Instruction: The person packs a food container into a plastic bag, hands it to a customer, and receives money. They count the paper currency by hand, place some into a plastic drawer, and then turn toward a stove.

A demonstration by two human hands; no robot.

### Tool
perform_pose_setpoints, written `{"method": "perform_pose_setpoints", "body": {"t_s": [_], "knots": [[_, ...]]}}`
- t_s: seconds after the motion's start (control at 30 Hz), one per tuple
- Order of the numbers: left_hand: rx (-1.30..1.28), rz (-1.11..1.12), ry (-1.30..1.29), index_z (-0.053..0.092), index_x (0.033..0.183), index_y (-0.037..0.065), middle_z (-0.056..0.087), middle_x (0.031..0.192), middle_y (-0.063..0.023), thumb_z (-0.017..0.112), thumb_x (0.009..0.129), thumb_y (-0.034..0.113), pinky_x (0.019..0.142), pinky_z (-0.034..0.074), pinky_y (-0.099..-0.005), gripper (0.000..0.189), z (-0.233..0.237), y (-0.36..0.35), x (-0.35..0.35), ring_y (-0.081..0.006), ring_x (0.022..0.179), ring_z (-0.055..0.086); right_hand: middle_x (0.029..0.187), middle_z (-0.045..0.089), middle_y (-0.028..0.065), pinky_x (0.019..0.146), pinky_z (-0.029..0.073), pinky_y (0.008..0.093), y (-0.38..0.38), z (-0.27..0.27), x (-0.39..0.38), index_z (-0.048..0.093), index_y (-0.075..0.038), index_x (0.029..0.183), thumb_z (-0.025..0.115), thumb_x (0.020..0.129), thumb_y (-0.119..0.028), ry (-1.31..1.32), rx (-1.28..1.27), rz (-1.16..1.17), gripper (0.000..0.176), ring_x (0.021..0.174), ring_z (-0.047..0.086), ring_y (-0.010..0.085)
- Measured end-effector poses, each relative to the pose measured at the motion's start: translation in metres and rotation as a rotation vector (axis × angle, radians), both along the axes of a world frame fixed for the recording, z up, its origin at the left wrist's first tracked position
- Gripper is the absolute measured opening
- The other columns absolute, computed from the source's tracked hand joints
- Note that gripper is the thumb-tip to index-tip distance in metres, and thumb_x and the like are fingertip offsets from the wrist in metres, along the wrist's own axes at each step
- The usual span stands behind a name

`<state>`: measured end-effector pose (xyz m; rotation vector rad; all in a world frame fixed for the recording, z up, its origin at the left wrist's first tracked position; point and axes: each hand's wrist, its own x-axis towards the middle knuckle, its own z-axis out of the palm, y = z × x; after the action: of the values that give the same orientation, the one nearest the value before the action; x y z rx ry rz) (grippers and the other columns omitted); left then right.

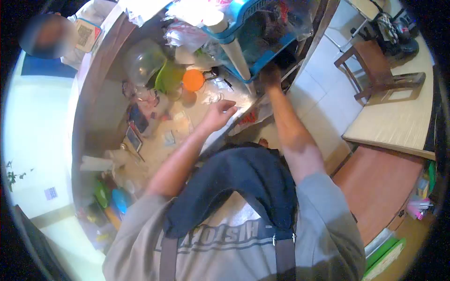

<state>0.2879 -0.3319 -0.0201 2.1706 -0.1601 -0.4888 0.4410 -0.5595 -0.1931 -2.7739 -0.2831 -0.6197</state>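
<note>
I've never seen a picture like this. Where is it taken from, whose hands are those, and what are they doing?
There's no machine here, just one person's bare hands. The only picture comes from a camera worn on their head, looking forward and down, so their grey printed shirt fills the bottom. On the cluttered tan surface are a round orange lid-like piece and a green plastic bowl-like container, among other things. The left hand is near its edge, fingers loosely bent, holding nothing that I can see. The right hand reaches into shadow by a blue plastic basket; whether it holds anything is unclear.
</note>
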Motion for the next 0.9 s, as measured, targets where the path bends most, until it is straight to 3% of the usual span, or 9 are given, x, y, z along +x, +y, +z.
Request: {"method": "perform_pose_setpoints", "body": {"t_s": [0.07,0.17,0.27,0.37,0.43,0.53,0.67,0.77,0.9], "knots": [[-0.039,0.025,0.009,0.059,0.109,0.001,0.064,0.099,-0.0115,0.06,0.085,0.027,0.082,0.045,-0.0308,0.036,0.001,0.0,-0.004,-0.0175,0.09,0.058,0.093,0.061,0.0166,0.074,0.049,0.0391,0.005,0.012,-0.008,0.06,-0.004,0.09,0.052,0.077,-0.019,-0.049,0.074,-0.007,0.021,0.082,0.06,0.0313],[-0.048,-0.04,0.017,0.058,0.11,0.001,0.064,0.101,-0.0092,0.059,0.085,0.026,0.082,0.045,-0.0307,0.035,0.014,-0.012,-0.005,-0.0167,0.091,0.058,0.112,0.057,0.0148,0.087,0.044,0.0425,0.021,0.13,-0.053,0.056,-0.009,0.113,0.045,0.084,-0.029,0.459,0.414,-0.023,0.037,0.102,0.055,0.0325],[-0.157,-0.051,0.153,0.058,0.11,0.001,0.063,0.102,-0.0097,0.059,0.086,0.025,0.084,0.045,-0.0305,0.034,0.016,-0.024,-0.005,-0.0163,0.092,0.058,0.112,0.057,0.0154,0.085,0.045,0.0432,0.021,0.144,-0.061,0.057,-0.007,0.109,0.043,0.086,-0.029,0.487,-0.062,0.022,0.036,0.101,0.055,0.0326],[-0.147,-0.079,0.21,0.057,0.11,0.0,0.062,0.103,-0.0102,0.059,0.086,0.024,0.085,0.045,-0.0302,0.034,0.017,-0.032,-0.006,-0.0166,0.093,0.057,0.103,0.06,0.014,0.077,0.047,0.0426,0.019,0.122,-0.063,0.059,-0.004,0.103,0.046,0.084,-0.03,0.55,0.479,-0.066,0.034,0.089,0.059,0.0298],[-0.194,-0.094,0.255,0.057,0.11,-0.001,0.062,0.103,-0.0099,0.059,0.086,0.024,0.085,0.045,-0.0298,0.034,0.021,-0.034,-0.01,-0.0166,0.093,0.057,0.086,0.061,0.0122,0.068,0.047,0.0413,0.006,0.126,-0.094,0.061,-0.003,0.095,0.052,0.081,-0.028,0.687,1.31,-0.311,0.03,0.074,0.058,0.0251],[-0.228,-0.134,0.24,0.057,0.109,-0.002,0.063,0.1,-0.0087,0.059,0.086,0.024,0.083,0.045,-0.029,0.034,0.013,-0.036,-0.009,-0.0157,0.091,0.057,0.073,0.055,0.0064,0.05,0.041,0.0318,-0.018,0.131,-0.126,0.058,-0.002,0.088,0.053,0.082,-0.016,0.673,1.631,-0.36,0.017,0.062,0.052,0.0159],[-0.296,-0.096,0.262,0.06,0.102,-0.001,0.064,0.093,-0.0063,0.06,0.085,0.021,0.077,0.047,-0.0277,0.028,-0.002,-0.042,-0.008,-0.0133,0.082,0.059,0.071,0.055,0.0057,0.049,0.04,0.032,-0.016,0.122,-0.125,0.059,-0.001,0.087,0.053,0.082,-0.017,0.602,1.577,-0.433,0.018,0.061,0.052,0.0163],[-0.193,0.095,0.21,0.06,0.097,-0.001,0.064,0.09,-0.0056,0.061,0.084,0.018,0.076,0.047,-0.0271,0.023,0.007,-0.053,0.0,-0.0133,0.078,0.059,0.073,0.06,0.0058,0.053,0.042,0.0316,0.0,0.077,-0.097,0.06,-0.001,0.088,0.056,0.08,-0.019,0.589,1.159,-0.437,0.02,0.065,0.054,0.0167],[-0.099,0.105,0.263,0.06,0.095,-0.001,0.064,0.087,-0.0066,0.061,0.083,0.018,0.076,0.048,-0.0271,0.022,0.01,-0.057,0.011,-0.0143,0.079,0.06,0.081,0.064,0.0082,0.064,0.045,0.0308,0.01,0.082,-0.083,0.062,-0.001,0.09,0.061,0.075,-0.016,0.162,1.061,-0.204,0.021,0.072,0.058,0.0191]]}}
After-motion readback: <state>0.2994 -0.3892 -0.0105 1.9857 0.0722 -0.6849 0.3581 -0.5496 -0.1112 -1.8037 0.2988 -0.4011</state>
